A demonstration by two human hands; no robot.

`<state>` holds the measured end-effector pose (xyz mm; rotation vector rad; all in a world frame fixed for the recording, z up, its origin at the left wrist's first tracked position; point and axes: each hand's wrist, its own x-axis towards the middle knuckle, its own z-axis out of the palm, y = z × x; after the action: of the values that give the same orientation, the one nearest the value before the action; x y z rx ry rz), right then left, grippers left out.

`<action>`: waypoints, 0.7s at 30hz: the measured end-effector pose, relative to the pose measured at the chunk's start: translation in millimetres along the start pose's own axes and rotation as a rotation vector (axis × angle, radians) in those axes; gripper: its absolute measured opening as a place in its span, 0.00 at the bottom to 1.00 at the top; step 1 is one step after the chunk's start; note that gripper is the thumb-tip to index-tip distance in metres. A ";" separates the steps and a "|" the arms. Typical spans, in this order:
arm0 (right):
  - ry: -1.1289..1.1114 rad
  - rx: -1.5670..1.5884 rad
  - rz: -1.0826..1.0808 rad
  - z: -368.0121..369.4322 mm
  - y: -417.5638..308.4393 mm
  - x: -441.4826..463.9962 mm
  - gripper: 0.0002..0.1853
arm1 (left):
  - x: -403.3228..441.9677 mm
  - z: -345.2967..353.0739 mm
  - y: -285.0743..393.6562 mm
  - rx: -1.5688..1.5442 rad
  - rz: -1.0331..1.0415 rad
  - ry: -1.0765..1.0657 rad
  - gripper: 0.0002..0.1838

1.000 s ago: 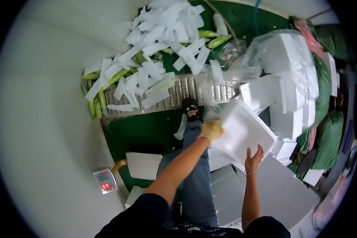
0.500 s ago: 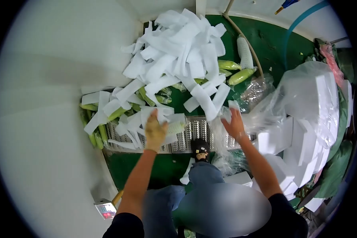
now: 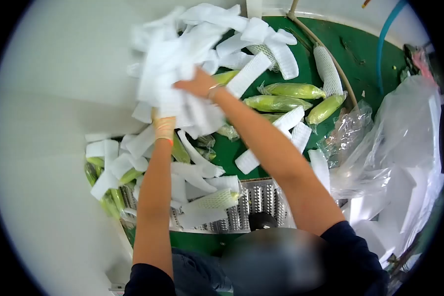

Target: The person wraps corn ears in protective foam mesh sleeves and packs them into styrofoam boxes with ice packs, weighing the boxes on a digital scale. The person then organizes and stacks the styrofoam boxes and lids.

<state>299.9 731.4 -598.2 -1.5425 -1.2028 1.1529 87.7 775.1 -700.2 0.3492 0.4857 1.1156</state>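
Both my hands are on a bundle of white foam sleeves in the upper left, blurred by motion. My left hand, in a yellowish glove, is under the lower edge of the bundle, its fingers hidden by the foam. On the right side of the bundle, my right hand presses in with fingers bent against the foam. Just right of it lie more loose foam sleeves and pale green, elongated vegetables in clear plastic wrap. Below my left hand, a further green vegetable shows between foam pieces.
A studded metal grate crosses the green floor near my feet. Clear plastic bags and white foam blocks stand at the right. A net-sleeved vegetable leans by a beige hose. A pale wall bounds the left.
Both hands have reached forward from above the grate to the foam heap. The heap has shifted left between them, uncovering wrapped vegetables and green floor.
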 end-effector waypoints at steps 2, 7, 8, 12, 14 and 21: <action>0.030 0.033 -0.099 29.1 -34.6 -4.4 0.56 | 4.2 27.3 34.0 -0.688 -0.260 0.011 0.20; 0.427 0.084 -0.271 -8.2 -45.0 -15.9 0.40 | 51.1 98.8 88.2 -3.534 -0.936 -0.140 0.20; 0.475 0.069 -0.246 -31.6 -21.0 -13.5 0.35 | 62.6 107.4 84.4 -4.222 -0.490 -0.603 0.22; 0.825 -0.502 -0.241 -183.0 84.9 -37.9 0.25 | 40.9 120.0 48.2 -4.109 -0.515 -0.914 0.34; 0.674 -0.692 0.030 -244.7 106.8 -38.2 0.27 | 10.0 126.5 35.3 -4.068 -0.909 -0.945 0.33; 0.448 -1.010 0.309 -202.6 104.5 15.9 0.45 | -63.2 175.7 -33.7 -3.877 -0.943 0.718 0.33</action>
<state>520.0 712.2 -656.7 -2.6291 -1.3171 0.2618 185.4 699.1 -556.3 2.5804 1.1117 0.5115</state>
